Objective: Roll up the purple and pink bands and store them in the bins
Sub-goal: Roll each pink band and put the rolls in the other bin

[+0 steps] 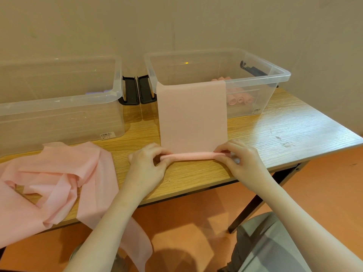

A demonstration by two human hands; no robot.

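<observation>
Pink band [192, 114] fabric is being laid flat down the middle of the wooden table [284, 130], with its far end draped over the front rim of the right bin [275, 79]. It is judged that the strip is being kept stretched out this way so that the roll [191, 155] being formed at the near end stays straight and even. In the head view, the only view given, that roll is being held just above the table's near edge, thin as yet, so the rolling is judged to be at an early stage.

The left hand [146, 163] is being closed on the roll's left end, thumb and curled fingers pinching it. The right hand [238, 158] is being closed on the right end in the same way, fingertips bent over the top of the roll; neither hand is being held open.

Finished pink rolls [238, 99] are being kept inside the right bin, seen through its clear wall. A heap of loose pink bands [59, 179] is being left on the table's left part, one strip hanging off the near edge. Something purple [94, 93] is showing faintly inside the left bin [59, 107]; what it is cannot be told.
</observation>
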